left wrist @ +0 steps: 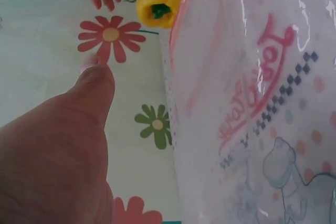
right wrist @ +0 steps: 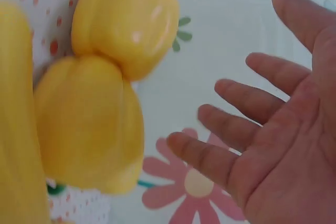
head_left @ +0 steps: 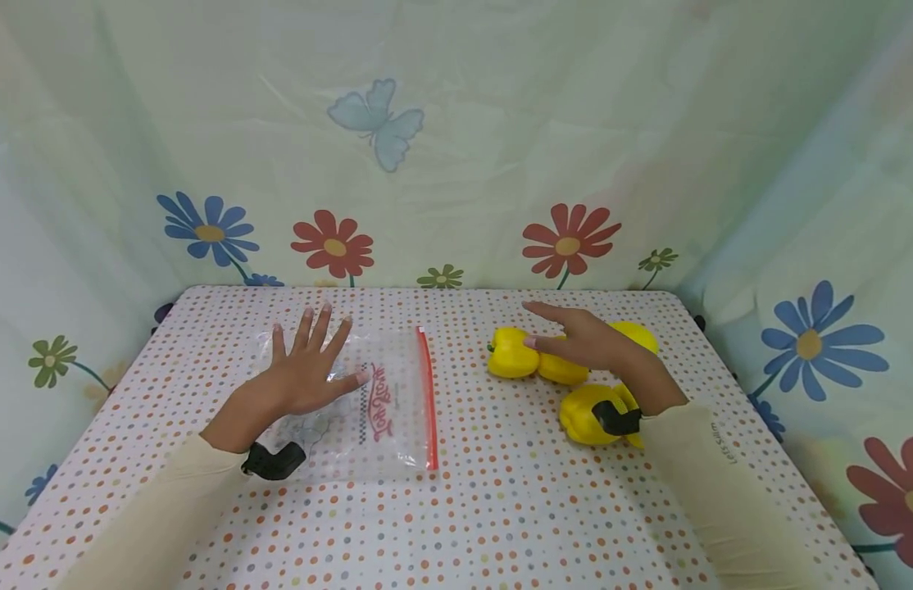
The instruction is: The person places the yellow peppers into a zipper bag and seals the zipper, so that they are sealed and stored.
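A clear zip bag [head_left: 397, 410] with a red zip edge and red printed lettering lies flat on the left half of the table. Above it hovers my left hand [head_left: 302, 381], palm down with fingers spread. Several yellow bell peppers [head_left: 511, 354] sit in a group on the right. My right hand [head_left: 585, 338] is held over them, its fingers straight and nothing in its grasp. In the right wrist view its fingers [right wrist: 226, 124] are spread apart, beside two peppers [right wrist: 89, 124]. The left wrist view shows the bag [left wrist: 252, 77] beside the left thumb [left wrist: 94, 87].
A white cloth with coloured dots covers the table [head_left: 471, 524]. Behind it and at both sides hangs a pale curtain [head_left: 456, 164] printed with flowers and a butterfly. Black straps with camera mounts [head_left: 275, 461] sit at both wrists.
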The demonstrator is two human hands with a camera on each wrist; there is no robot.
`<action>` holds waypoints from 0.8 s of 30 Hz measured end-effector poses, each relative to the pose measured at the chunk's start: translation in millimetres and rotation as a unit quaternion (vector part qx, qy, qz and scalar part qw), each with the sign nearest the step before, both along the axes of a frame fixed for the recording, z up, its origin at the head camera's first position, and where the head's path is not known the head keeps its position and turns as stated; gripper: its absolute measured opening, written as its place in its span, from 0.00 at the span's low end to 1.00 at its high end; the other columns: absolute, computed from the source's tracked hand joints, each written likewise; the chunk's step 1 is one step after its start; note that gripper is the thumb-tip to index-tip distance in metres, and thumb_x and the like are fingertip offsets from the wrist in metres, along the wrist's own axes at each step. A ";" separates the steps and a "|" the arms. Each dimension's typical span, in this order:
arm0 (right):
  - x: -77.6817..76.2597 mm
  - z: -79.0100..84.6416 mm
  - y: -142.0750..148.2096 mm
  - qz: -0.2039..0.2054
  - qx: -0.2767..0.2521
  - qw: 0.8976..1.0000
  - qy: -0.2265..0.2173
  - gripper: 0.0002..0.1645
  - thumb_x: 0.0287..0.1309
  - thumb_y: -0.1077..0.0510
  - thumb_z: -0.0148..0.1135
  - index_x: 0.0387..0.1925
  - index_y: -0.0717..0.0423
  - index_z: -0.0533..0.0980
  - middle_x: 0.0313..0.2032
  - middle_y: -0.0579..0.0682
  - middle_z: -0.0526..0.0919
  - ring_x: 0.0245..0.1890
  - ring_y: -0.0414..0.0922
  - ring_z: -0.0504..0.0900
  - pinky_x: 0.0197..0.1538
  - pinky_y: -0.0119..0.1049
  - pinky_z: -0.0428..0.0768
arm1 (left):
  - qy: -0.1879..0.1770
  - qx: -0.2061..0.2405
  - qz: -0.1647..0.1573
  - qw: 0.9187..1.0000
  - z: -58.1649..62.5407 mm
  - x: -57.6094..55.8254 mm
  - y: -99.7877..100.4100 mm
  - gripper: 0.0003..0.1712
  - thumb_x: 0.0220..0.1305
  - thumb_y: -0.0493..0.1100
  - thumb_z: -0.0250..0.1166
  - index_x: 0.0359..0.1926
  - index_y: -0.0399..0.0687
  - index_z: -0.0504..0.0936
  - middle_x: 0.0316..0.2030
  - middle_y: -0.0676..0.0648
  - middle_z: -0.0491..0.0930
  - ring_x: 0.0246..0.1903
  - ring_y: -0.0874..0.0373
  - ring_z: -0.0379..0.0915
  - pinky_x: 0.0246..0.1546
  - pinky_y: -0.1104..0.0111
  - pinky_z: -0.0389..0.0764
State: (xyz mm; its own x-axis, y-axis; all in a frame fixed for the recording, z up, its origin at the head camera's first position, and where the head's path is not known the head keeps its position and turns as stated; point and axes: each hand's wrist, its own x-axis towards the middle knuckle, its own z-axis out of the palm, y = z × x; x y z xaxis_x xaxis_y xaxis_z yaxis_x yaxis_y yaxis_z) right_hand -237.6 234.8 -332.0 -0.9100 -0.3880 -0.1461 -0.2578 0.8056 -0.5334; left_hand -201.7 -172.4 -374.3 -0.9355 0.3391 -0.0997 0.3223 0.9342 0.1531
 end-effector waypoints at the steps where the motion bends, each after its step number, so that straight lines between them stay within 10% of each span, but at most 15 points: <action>1: 1.0 -1.0 -2.7 0.001 -0.007 1.000 0.007 0.42 0.65 0.42 0.57 0.74 0.50 0.57 0.72 0.58 0.58 0.70 0.62 0.56 0.63 0.63 0.60 | 0.002 0.002 -0.004 1.000 -1.2 2.6 2.2 0.56 0.63 0.71 0.52 0.77 0.46 0.40 0.74 0.35 0.27 0.71 0.35 0.18 0.59 0.33 0.22; 11: 10.1 -16.2 -29.7 0.023 -0.103 0.994 0.035 0.28 0.69 0.53 0.55 0.66 0.59 0.69 0.63 0.56 0.73 0.64 0.55 0.70 0.59 0.50 0.72 | -0.007 0.021 -0.043 0.999 -12.8 32.7 26.3 0.56 0.60 0.70 0.57 0.77 0.47 0.44 0.75 0.36 0.31 0.72 0.35 0.23 0.60 0.33 0.26; 24: 17.8 -44.7 -63.4 0.058 -0.172 0.983 -0.009 0.23 0.69 0.58 0.55 0.62 0.61 0.73 0.58 0.54 0.78 0.52 0.45 0.80 0.50 0.37 0.79 | -0.021 0.113 -0.051 0.992 -27.3 37.8 32.2 0.51 0.66 0.64 0.55 0.77 0.43 0.43 0.75 0.34 0.33 0.72 0.35 0.24 0.62 0.34 0.30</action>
State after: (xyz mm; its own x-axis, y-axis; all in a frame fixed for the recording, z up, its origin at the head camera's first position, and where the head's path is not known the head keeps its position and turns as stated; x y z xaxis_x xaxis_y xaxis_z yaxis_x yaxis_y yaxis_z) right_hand -219.8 171.5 -376.7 -0.8549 -0.5187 -0.0040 -0.3258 0.5429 -0.7740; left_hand -164.0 -140.1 -401.6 -0.8921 0.4493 -0.0483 0.4019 0.8377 0.3697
